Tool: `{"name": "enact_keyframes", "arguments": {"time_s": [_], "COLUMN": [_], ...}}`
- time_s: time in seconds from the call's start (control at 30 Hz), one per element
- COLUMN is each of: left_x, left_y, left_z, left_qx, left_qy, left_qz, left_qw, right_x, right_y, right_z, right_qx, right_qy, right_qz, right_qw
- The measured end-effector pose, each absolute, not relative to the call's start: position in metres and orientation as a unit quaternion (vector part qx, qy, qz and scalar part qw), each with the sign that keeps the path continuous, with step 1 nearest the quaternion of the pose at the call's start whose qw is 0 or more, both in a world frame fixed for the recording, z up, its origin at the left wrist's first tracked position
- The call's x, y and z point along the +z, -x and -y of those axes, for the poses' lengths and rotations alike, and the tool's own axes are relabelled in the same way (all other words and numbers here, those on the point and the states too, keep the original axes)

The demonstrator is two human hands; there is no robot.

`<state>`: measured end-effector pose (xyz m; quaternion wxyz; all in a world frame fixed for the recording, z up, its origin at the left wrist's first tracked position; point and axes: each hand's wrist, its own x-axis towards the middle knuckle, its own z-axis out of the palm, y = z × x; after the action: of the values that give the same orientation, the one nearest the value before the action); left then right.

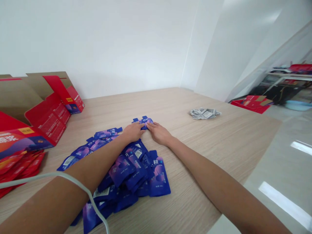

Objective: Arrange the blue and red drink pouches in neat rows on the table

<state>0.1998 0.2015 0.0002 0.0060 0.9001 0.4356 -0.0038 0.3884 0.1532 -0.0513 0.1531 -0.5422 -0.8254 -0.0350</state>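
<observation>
Both hands meet at a small blue pouch (146, 120) with a short spout-like tab, at the far end of a loose pile. My left hand (133, 131) has its fingers closed on the pouch's left side. On the right side, the thumb and fingers of my right hand (159, 133) pinch its near edge. Below my left forearm spreads a heap of blue pouches (159, 180) with purple print, overlapping in several layers. Another blue pouch (107, 133) lies just left of my left wrist. The forearm hides part of the heap.
Open red cardboard boxes (50, 122) stand at the left, with red packets (29, 164) before them. A crumpled pile of printed strips (205, 113) lies far right on the wooden table (219, 143). A white cable (80, 187) crosses the lower left.
</observation>
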Motion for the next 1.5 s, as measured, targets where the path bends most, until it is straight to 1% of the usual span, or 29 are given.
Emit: {"name": "enact_keyframes", "arguments": {"time_s": [0.17,0.3,0.4,0.53,0.63,0.73,0.83,0.93,1.03,1.1,1.2,1.27,1.37,1.5], "left_x": [0.012,0.027,0.034,0.036,0.036,0.034,0.032,0.033,0.038,0.040,0.033,0.021,-0.002,-0.020], "left_y": [-0.200,-0.185,-0.164,-0.138,-0.122,-0.107,-0.092,-0.078,-0.064,-0.050,-0.020,0.004,0.042,0.077], "left_z": [-0.192,-0.161,-0.131,-0.101,-0.090,-0.082,-0.072,-0.060,-0.051,-0.046,-0.039,-0.033,-0.024,-0.018], "left_qx": [0.004,0.019,-0.011,-0.060,-0.055,-0.043,-0.023,-0.018,0.006,0.085,0.238,0.285,0.302,0.319], "left_qy": [-0.887,-0.886,-0.911,-0.933,-0.931,-0.934,-0.938,-0.935,-0.927,-0.921,-0.897,-0.880,-0.852,-0.812], "left_qz": [-0.461,-0.462,-0.411,-0.342,-0.344,-0.338,-0.328,-0.335,-0.359,-0.373,-0.371,-0.378,-0.428,-0.484], "left_qw": [0.012,0.013,0.036,0.093,0.112,0.110,0.106,0.118,0.108,0.071,-0.001,-0.029,-0.014,0.069], "right_x": [-0.049,-0.048,-0.041,-0.012,0.010,0.016,0.006,-0.007,-0.019,-0.028,-0.039,-0.042,-0.041,-0.038], "right_y": [-0.390,-0.387,-0.383,-0.379,-0.373,-0.359,-0.344,-0.349,-0.382,-0.412,-0.450,-0.467,-0.478,-0.473], "right_z": [-0.148,-0.141,-0.134,-0.105,-0.054,0.009,0.055,0.071,0.062,0.044,0.005,-0.025,-0.072,-0.124], "right_qx": [-0.025,-0.015,-0.008,0.016,0.076,0.222,0.224,0.191,0.175,0.159,0.107,0.085,0.073,0.076], "right_qy": [0.551,0.603,0.641,0.651,0.600,0.507,0.505,0.521,0.525,0.548,0.642,0.679,0.689,0.680], "right_qz": [0.816,0.771,0.734,0.723,0.768,0.819,0.829,0.829,0.827,0.812,0.744,0.711,0.698,0.700], "right_qw": [0.173,0.202,0.224,0.232,0.211,0.154,0.086,0.078,0.101,0.124,0.151,0.162,0.179,0.207]}}
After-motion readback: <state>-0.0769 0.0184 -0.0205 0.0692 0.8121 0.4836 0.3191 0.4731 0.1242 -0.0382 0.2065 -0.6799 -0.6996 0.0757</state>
